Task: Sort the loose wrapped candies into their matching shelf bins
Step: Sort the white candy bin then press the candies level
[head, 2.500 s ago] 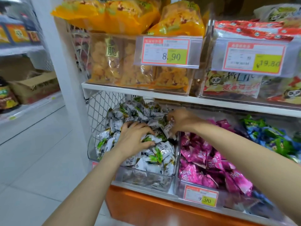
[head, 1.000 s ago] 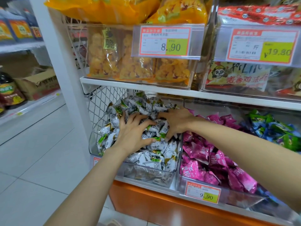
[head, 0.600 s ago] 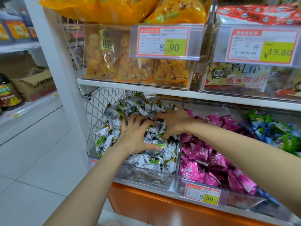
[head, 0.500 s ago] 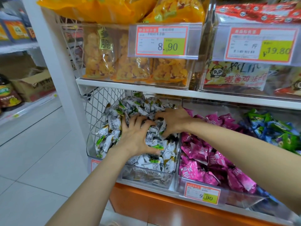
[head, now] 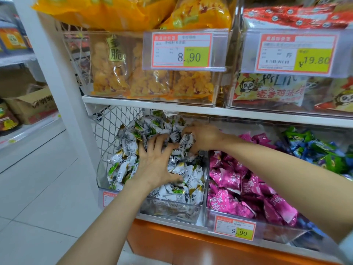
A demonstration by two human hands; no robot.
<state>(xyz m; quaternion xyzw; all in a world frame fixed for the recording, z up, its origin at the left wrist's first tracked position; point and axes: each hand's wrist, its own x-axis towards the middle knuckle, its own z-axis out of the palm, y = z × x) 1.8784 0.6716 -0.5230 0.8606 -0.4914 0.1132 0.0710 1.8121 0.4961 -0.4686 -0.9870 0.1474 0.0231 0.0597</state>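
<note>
Shop shelving (head: 191, 109) of white metal forms the setting, with clear bins ranged on the lower tier. White-and-green wrapped candies (head: 179, 190) are heaped in the left clear bin (head: 172, 211), piled above its rim. The left hand (head: 155, 165) is laid flat and spread on the heap, grasping nothing. The right hand (head: 202, 136) is curled over the candies at the back; whether one is pinched cannot be told. The candies are judged light, crinkly and slippery, best taken by a twisted wrapper end; the loose heap is liable to spill. Pink candies (head: 248, 194) fill the adjoining bin, blue-green candies (head: 315, 152) the next. Price tags (head: 234, 230) are fixed to the bin fronts.
</note>
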